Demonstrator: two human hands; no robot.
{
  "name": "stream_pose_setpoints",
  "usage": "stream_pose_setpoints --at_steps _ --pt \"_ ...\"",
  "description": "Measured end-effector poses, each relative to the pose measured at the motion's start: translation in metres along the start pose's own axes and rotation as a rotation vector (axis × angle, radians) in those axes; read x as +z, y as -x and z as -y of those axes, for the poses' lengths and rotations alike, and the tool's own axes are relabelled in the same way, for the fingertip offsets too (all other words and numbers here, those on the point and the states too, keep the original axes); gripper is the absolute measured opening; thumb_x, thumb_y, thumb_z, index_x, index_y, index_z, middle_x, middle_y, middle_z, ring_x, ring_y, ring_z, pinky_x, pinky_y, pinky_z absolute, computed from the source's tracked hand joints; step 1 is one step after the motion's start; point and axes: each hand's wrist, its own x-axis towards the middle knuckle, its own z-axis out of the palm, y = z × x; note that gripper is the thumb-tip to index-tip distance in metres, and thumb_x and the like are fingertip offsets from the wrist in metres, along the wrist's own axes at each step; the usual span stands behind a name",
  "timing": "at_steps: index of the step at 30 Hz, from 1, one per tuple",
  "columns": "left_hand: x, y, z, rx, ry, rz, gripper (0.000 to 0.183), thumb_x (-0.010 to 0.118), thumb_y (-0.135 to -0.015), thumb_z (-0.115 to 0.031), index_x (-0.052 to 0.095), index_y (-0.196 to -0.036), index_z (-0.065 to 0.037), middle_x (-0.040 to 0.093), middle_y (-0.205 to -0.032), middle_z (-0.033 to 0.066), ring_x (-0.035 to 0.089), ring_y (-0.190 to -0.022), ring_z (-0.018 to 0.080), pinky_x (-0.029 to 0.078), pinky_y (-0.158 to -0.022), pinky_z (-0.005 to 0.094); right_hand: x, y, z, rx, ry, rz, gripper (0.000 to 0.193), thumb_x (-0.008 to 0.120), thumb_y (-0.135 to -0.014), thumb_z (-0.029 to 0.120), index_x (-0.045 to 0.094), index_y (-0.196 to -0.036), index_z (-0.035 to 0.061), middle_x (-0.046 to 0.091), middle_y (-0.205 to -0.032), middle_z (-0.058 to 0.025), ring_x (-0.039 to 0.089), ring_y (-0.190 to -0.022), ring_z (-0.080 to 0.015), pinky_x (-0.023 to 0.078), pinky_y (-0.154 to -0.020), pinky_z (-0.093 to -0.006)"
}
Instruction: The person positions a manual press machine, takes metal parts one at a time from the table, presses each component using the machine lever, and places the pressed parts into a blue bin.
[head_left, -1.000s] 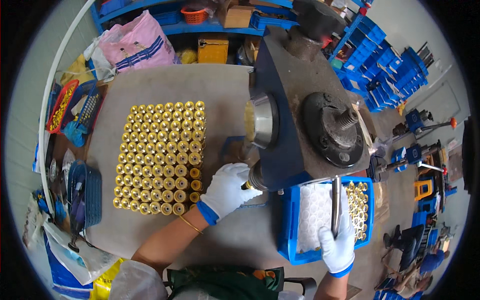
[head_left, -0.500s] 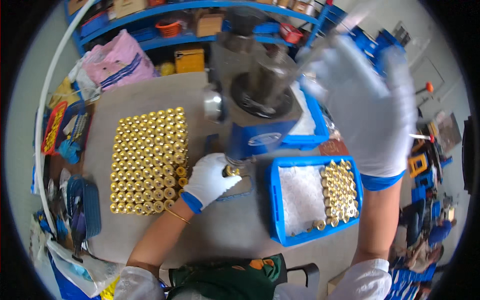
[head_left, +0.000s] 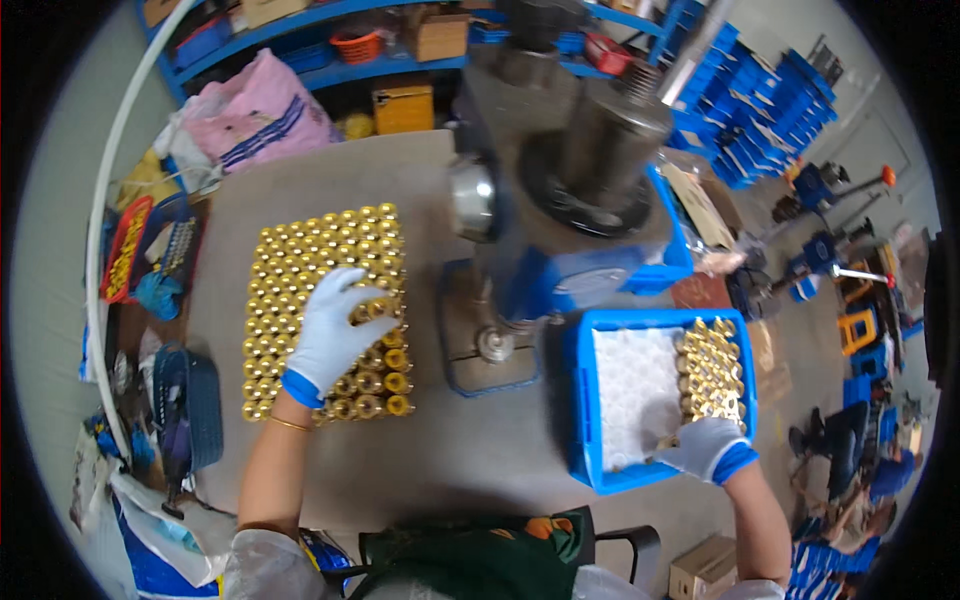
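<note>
My left hand [head_left: 335,332], in a white glove with a blue cuff, is over the right side of a block of brass fittings [head_left: 285,300]. Its thumb and fingers are apart, curved around the fittings standing there. On the right, my gloved right hand [head_left: 708,450] reaches into the near part of a blue tray [head_left: 583,400], fingers closed at a brass fitting that they mostly hide. More brass fittings [head_left: 708,375] stand in rows along the tray's right side, on a clear plastic liner [head_left: 632,385]. Between the hands, a blue and grey press [head_left: 590,270] stands above a round metal seat [head_left: 495,344].
The press has a long bright lever [head_left: 697,50] rising at the upper right. Another blue tray [head_left: 672,262] lies behind it. Dark blue baskets [head_left: 190,410] stand at the table's left edge, below a pink sack [head_left: 268,115]. Blue shelving [head_left: 350,75] runs along the back.
My left hand has moved left from the press to the fitting block, where its fingers are apart. My right hand has come down from the lever into the tray. The view has shifted slightly.
</note>
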Motion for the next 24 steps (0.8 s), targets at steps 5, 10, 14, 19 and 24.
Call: stream_pose_setpoints --at_steps 5,10,14,19,24 --pt "-0.008 0.015 -0.004 0.037 -0.191 0.155 0.041 0.08 -0.074 -0.04 0.075 -0.109 -0.018 0.054 -0.135 0.0159 0.041 -0.131 0.0398 0.032 -0.11 0.0498 -0.069 -0.017 0.042 -0.416 -0.3 -0.832 0.032 0.073 -0.083 0.027 0.066 -0.108 0.0099 0.07 -0.086 -0.0158 0.067 -0.076 -0.0355 0.052 -0.071 -0.0483" --pt "0.0 0.022 -0.003 0.035 -0.271 0.201 0.045 0.076 -0.078 -0.042 0.072 -0.117 -0.019 0.05 -0.139 0.0162 0.038 -0.133 0.0412 0.029 -0.111 0.0509 -0.1 -0.087 0.125 -0.566 -0.146 -0.863 0.033 0.065 -0.084 0.04 0.07 -0.099 0.0105 0.068 -0.081 -0.016 0.066 -0.082 -0.0339 0.049 -0.076 -0.0463" --pt "-0.008 0.025 -0.013 0.037 -0.283 0.231 0.053 0.074 -0.08 -0.042 0.067 -0.127 -0.017 0.047 -0.142 0.0178 0.038 -0.134 0.0415 0.029 -0.112 0.0513 -0.085 -0.129 0.154 -0.671 -0.458 -0.881 0.038 0.065 -0.084 0.04 0.072 -0.099 0.0058 0.07 -0.09 -0.0187 0.067 -0.087 -0.0382 0.049 -0.088 -0.0481" --pt "0.002 0.013 -0.04 0.07 -0.174 0.118 0.064 0.077 -0.078 -0.045 0.063 -0.128 -0.008 0.053 -0.137 0.0177 0.044 -0.131 0.0392 0.033 -0.11 0.0501 -0.115 -0.125 0.133 -0.715 -0.331 -0.814 0.039 0.066 -0.085 0.034 0.068 -0.112 0.0061 0.069 -0.109 -0.0196 0.065 -0.101 -0.0365 0.049 -0.095 -0.0459" --pt "0.046 -0.004 -0.096 0.2 0.119 0.173 0.055 0.08 -0.074 -0.04 0.066 -0.11 -0.001 0.064 -0.116 0.018 0.058 -0.111 0.0377 0.046 -0.096 0.0437 -0.261 -0.035 0.083 -1.429 -2.056 -0.682 0.048 0.055 -0.099 0.032 0.051 -0.129 -0.0064 0.064 -0.12 -0.0186 0.057 -0.12 -0.0311 0.044 -0.106 -0.0463"
